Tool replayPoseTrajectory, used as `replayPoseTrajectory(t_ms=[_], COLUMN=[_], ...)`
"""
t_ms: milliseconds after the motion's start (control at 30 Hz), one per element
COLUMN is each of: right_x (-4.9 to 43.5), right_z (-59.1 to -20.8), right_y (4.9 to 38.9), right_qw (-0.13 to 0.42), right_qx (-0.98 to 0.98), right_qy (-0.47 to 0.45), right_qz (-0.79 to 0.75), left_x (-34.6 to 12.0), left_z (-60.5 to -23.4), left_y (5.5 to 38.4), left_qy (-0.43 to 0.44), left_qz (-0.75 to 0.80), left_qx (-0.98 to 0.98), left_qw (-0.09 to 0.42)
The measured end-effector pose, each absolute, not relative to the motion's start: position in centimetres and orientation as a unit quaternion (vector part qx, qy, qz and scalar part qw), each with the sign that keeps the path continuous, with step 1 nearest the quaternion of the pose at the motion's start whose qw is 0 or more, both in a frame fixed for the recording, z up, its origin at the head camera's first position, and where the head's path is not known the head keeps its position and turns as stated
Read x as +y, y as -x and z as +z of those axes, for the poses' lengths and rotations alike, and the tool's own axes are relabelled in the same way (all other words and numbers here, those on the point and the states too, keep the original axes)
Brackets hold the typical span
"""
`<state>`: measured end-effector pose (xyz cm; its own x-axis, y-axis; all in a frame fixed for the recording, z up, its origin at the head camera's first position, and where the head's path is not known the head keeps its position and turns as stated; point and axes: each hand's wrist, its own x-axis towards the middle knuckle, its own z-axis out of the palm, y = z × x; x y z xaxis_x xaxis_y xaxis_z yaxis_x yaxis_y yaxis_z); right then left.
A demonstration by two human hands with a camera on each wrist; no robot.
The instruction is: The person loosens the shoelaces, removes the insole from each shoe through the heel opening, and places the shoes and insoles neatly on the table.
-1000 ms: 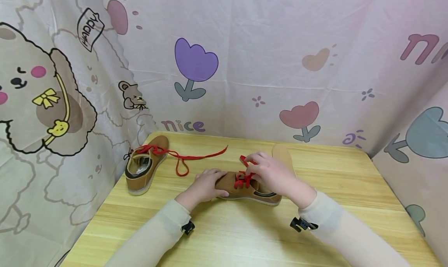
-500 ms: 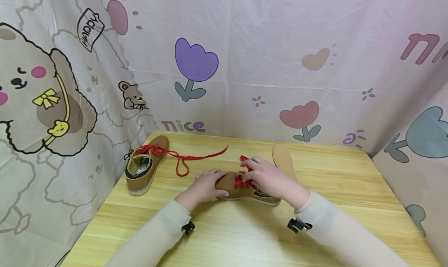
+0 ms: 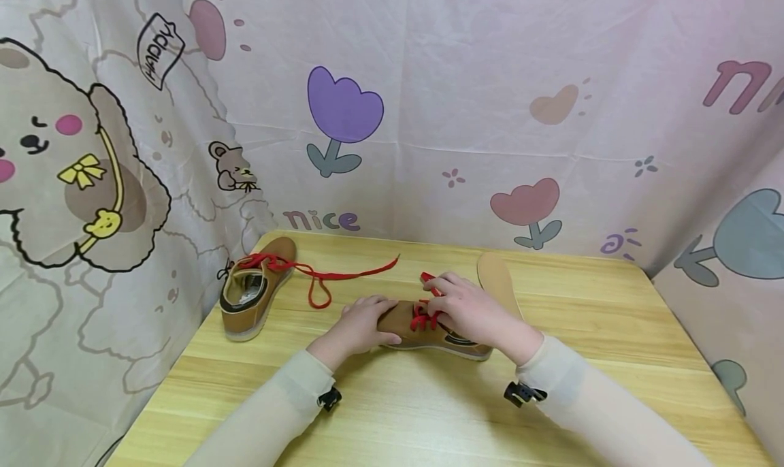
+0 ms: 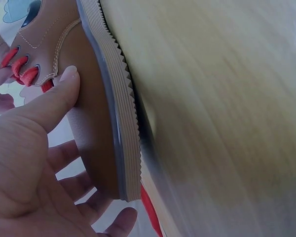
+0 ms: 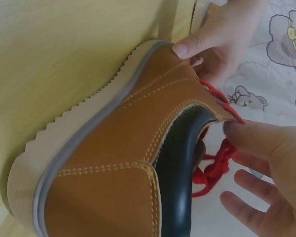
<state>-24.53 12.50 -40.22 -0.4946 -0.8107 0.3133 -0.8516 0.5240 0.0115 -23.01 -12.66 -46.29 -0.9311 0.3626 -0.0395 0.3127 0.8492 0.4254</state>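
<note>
A brown leather shoe (image 3: 401, 320) lies on the table, toe to the left, with red laces through its eyelets. My left hand (image 3: 360, 327) grips the toe; in the left wrist view its thumb (image 4: 59, 101) presses the near side while the other fingers reach round the far side. The right hand (image 3: 471, 310) is over the shoe's opening, pinching the red shoelace (image 5: 219, 160) by the upper eyelets. Its thumb (image 5: 251, 138) touches the eyelet flap's edge in the right wrist view. Exactly where the fingertips meet is hidden.
A matching brown shoe (image 3: 245, 314) stands at the table's left, its red lace (image 3: 352, 275) trailing right with a loop. A tan insole (image 3: 499, 283) lies behind my right hand. Printed cloth (image 3: 429, 99) hangs along the back and sides of the wooden table (image 3: 392, 412).
My right hand has moved slightly left and closer over the shoe's laces, uncovering more of the insole. The left hand keeps its grip on the toe.
</note>
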Motion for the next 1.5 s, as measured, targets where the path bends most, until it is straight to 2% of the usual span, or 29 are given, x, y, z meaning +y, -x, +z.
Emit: replayPoseTrajectory(t_ms=[333, 967, 1100, 1233, 1500], right_x=[12.9, 12.6, 12.5, 12.3, 12.5], right_z=[-40.3, -40.3, -40.2, -39.9, -38.4], right_y=[24.4, 24.7, 24.6, 24.3, 24.0], right_qw=[0.167, 0.303, 0.317, 0.276, 0.113], right_qx=[-0.858, -0.833, -0.833, -0.844, -0.862], right_qy=[-0.481, -0.463, -0.453, -0.456, -0.453], right_qz=[0.061, 0.005, 0.004, 0.057, 0.2], left_x=[-12.7, -12.7, -12.6, -12.6, -12.5], left_z=[-46.3, -46.1, -46.1, -46.1, -45.9], left_y=[23.0, 23.0, 23.0, 23.0, 23.0], left_qy=[-0.175, -0.176, -0.176, -0.176, -0.178], left_qz=[0.208, 0.211, 0.212, 0.212, 0.208], left_qx=[0.96, 0.96, 0.959, 0.959, 0.96], left_qw=[0.06, 0.06, 0.061, 0.063, 0.064])
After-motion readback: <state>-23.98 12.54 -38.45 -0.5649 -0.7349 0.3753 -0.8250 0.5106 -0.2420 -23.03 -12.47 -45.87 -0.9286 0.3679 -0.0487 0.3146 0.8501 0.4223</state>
